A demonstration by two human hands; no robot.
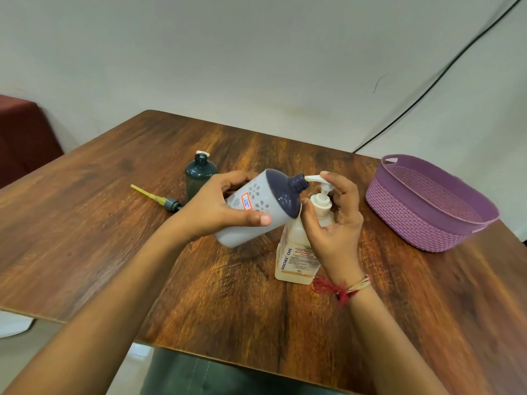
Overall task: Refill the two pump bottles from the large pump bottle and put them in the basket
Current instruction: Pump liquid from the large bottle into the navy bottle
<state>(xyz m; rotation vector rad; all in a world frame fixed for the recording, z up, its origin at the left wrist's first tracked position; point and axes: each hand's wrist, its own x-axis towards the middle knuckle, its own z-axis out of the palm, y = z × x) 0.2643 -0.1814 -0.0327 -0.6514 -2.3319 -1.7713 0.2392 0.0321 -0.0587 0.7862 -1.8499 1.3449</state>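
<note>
The left hand point(228, 208) grips the white bottle point(256, 209), tipped so its open neck meets the spout. The right hand point(332, 220) holds the pump of the big bottle point(296, 252), mid-table. The woven plastic basket point(427, 220) waits at the right edge.

Your left hand point(225, 206) is wrapped around a tilted white pump bottle with a dark blue top point(258, 208), thumb along its near side. Your right hand point(333, 215) cups the large bottle's white pump head point(320, 192), forefinger on top, wrist wearing red threads.
</note>
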